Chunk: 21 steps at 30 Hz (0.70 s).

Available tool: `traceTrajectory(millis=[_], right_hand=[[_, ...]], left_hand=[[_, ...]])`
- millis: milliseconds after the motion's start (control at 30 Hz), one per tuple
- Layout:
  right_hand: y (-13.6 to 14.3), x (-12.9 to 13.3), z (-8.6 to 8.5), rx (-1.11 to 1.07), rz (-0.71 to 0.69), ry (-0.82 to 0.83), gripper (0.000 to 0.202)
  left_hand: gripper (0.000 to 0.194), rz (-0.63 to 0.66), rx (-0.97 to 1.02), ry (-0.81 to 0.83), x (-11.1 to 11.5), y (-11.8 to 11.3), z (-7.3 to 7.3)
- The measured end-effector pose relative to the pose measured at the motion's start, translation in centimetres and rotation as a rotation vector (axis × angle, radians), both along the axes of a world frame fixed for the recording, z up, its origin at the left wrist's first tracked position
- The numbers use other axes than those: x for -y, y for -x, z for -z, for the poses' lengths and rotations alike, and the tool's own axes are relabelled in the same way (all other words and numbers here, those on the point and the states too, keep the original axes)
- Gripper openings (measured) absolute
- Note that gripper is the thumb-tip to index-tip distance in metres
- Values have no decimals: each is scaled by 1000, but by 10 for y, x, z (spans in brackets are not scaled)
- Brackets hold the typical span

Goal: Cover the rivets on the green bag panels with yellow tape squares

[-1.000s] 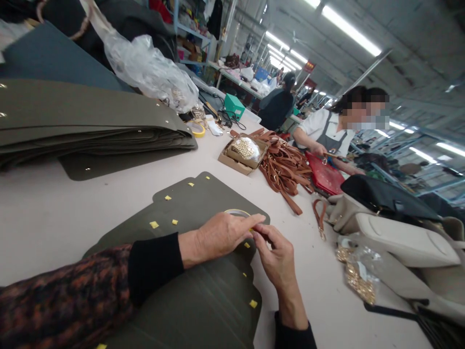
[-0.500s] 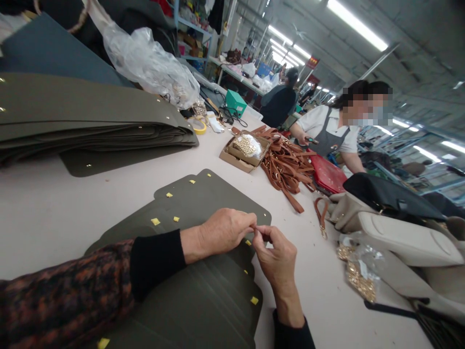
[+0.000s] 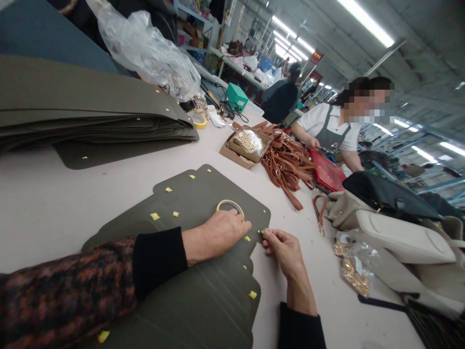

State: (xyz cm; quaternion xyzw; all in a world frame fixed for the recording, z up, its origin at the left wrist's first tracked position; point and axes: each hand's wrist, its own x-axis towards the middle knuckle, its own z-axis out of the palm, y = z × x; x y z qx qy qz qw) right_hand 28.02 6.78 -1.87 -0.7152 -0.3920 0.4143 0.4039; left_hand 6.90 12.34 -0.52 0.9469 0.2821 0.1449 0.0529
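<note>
My left hand point(image 3: 214, 233) is closed on a yellow tape roll point(image 3: 231, 202), over dark green panels point(image 3: 203, 194) spread on the table. Its fingertips are bent downward, partly hidden. To its right, my right hand point(image 3: 285, 247) pinches a small yellow tape piece point(image 3: 263, 233) between thumb and finger, at the right edge of the top panel beside small gold studs. Several other yellow tape pieces point(image 3: 155, 216) dot the panels.
A stack of dark green panels point(image 3: 94, 102) lies at the left. Further back are a second tape roll point(image 3: 198, 119), a carton point(image 3: 240, 157) and brown straps point(image 3: 286, 160). White bags point(image 3: 403, 232) lie right. A person point(image 3: 334, 126) works beyond a red item point(image 3: 327, 169).
My hands have moved apart, the right one slightly to the right with a tape piece in its pinch. The tape roll now shows at my left hand.
</note>
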Motion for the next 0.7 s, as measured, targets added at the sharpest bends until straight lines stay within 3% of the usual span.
traceTrajectory(millis=[233,567,700], right_hand=[[8,-4,3,180,-40,34,33],[12,-10,-4,708,-186,47,26],[5,-1,-9,766,-143,-121,29]], left_hand=[[10,54,-90,52,-2,-1,-1],[11,89,-84,49,-1,-1,2],[12,80,-74,47,-2,0,1]])
